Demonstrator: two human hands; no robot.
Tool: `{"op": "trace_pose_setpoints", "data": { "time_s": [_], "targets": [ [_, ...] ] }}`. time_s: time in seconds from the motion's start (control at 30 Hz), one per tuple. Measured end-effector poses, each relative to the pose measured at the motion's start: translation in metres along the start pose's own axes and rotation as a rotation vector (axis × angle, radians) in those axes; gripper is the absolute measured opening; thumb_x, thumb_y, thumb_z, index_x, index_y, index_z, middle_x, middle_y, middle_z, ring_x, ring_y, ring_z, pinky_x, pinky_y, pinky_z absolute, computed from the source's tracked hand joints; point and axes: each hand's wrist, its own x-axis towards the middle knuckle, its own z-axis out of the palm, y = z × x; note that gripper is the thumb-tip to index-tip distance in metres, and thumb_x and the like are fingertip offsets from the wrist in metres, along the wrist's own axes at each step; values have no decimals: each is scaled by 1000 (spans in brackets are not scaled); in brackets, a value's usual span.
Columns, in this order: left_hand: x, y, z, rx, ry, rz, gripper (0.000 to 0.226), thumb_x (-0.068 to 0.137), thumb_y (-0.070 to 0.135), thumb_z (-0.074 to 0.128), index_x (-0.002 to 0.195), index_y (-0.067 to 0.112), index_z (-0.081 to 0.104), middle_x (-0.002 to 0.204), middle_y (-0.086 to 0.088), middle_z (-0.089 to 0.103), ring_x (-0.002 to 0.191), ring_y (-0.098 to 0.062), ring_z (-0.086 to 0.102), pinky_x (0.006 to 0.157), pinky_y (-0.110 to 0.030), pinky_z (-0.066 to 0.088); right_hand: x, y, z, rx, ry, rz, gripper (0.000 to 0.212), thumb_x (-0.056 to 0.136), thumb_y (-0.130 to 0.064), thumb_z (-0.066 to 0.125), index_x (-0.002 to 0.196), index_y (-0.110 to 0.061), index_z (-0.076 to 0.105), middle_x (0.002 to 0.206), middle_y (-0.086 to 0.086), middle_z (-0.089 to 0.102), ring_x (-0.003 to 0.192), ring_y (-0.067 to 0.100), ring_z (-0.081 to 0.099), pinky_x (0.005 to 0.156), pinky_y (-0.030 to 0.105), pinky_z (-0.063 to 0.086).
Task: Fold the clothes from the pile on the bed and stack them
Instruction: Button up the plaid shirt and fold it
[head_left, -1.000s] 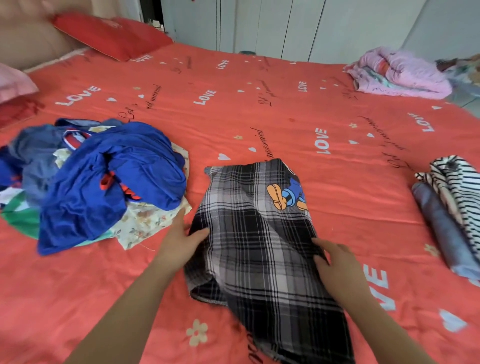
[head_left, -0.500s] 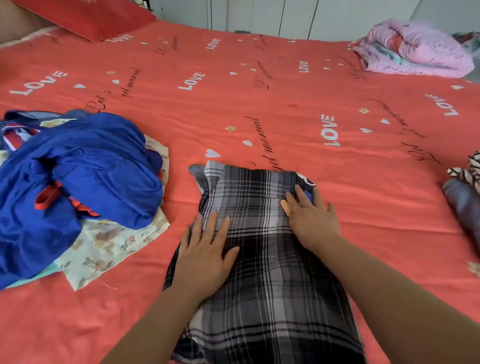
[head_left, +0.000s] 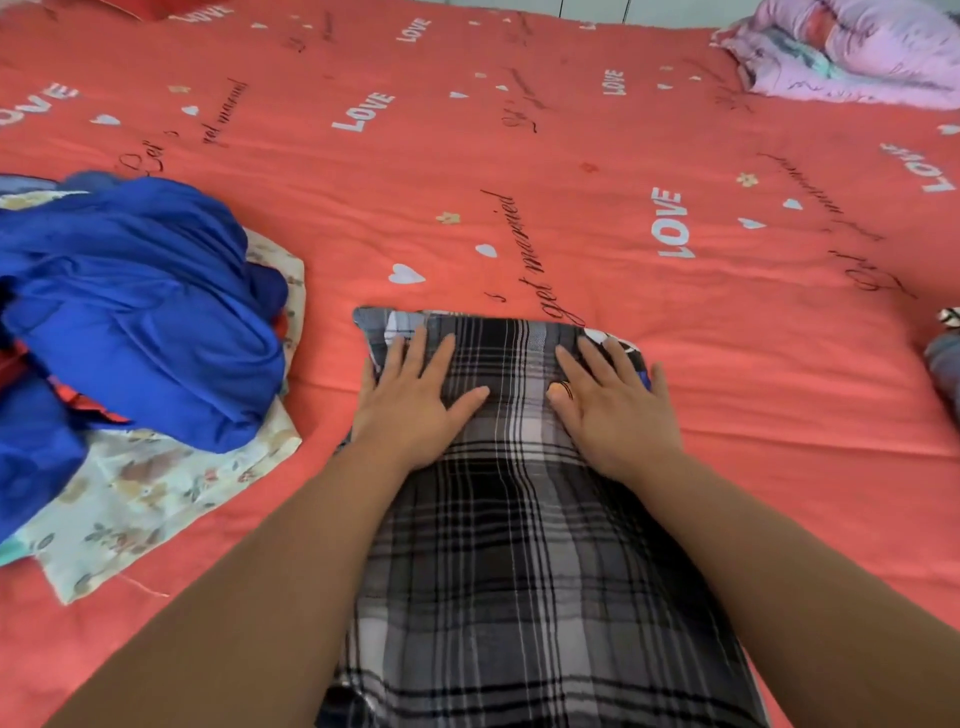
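Observation:
A black, grey and white plaid garment (head_left: 519, 561) lies flat on the red bed (head_left: 519, 156), running from the middle down to the near edge of view. My left hand (head_left: 415, 400) presses flat on its far left part, fingers straight and spread. My right hand (head_left: 613, 405) lies flat on its far right part, covering most of a cartoon print. The pile of unfolded clothes (head_left: 135, 312) sits at the left, a bright blue garment on top of a pale floral cloth (head_left: 156, 499).
A pink bundled blanket (head_left: 852, 52) lies at the far right corner. At the right edge, a grey folded piece (head_left: 945, 364) and a bit of striped cloth (head_left: 950, 316) just show. The wide red sheet stretches between them.
Both hands slid from the garment's side edges up onto its far end and now lie flat near the top hem. The view moved closer and lower.

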Motion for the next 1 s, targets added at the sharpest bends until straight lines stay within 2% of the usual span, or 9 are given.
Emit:
{"op": "trace_pose_setpoints", "data": {
  "time_s": [0.13,0.27,0.37,0.47,0.5,0.63,0.73,0.9,1.0],
  "targets": [
    [-19,-2,-12,-39,0,12,68,89,64,14,148,31,3,158,1,-5,145,-19,-7,115,-46,-3,-15,-8,-21,73,-90,16,55,96,-52,11,147,-34,11,158,-5,5,146,21,-4,113,56,0],
    [-103,0,-15,-99,217,131,70,86,69,3,145,36,16,155,0,17,143,-25,15,112,-48,12,-106,-21,-29,224,73,-43,58,89,-62,0,142,-45,17,154,-7,21,144,23,15,111,55,14],
    [-152,6,-2,50,107,141,79,84,69,-7,144,30,27,152,-9,26,138,-34,28,109,-53,21,-174,-37,-9,93,35,-51,63,89,-64,5,141,-39,31,148,-5,36,138,26,31,106,52,28],
    [-162,2,5,116,34,114,95,61,76,-30,145,38,-6,157,-1,-9,145,-25,-5,115,-46,-4,-195,-30,6,165,-56,-1,67,76,-70,-4,139,-45,-4,152,-15,-4,141,14,-14,115,42,-2],
    [-159,1,1,100,71,107,93,62,77,-28,145,39,-8,157,0,-11,144,-24,-9,114,-45,-5,-193,-25,6,208,-9,12,66,76,-71,-5,138,-47,-5,152,-16,-8,140,12,-18,115,39,-3],
    [-134,-4,-27,-103,206,-55,81,73,82,3,144,44,4,157,-5,2,144,-27,2,114,-46,10,-160,-10,-19,446,237,164,63,85,-67,18,143,-43,22,156,3,15,144,25,11,114,43,19],
    [-114,-5,-30,-254,53,-221,79,75,78,27,144,46,6,152,-16,16,138,-35,21,110,-47,25,-128,-10,-18,480,112,275,60,89,-58,36,144,-41,21,155,12,9,142,32,13,113,44,21],
    [-94,-1,-24,-470,-32,-114,75,81,51,59,144,38,21,137,-16,42,121,-28,46,102,-35,37,-100,-16,-6,398,-11,276,57,92,-50,42,144,-40,20,134,13,36,111,31,52,86,38,47],
    [-93,1,-28,-509,-11,-52,73,85,32,63,145,28,24,137,-14,44,123,-25,46,101,-28,34,-95,-11,-13,364,56,219,53,95,-35,45,144,-35,25,133,10,41,105,30,55,80,36,48]
  ]
}}
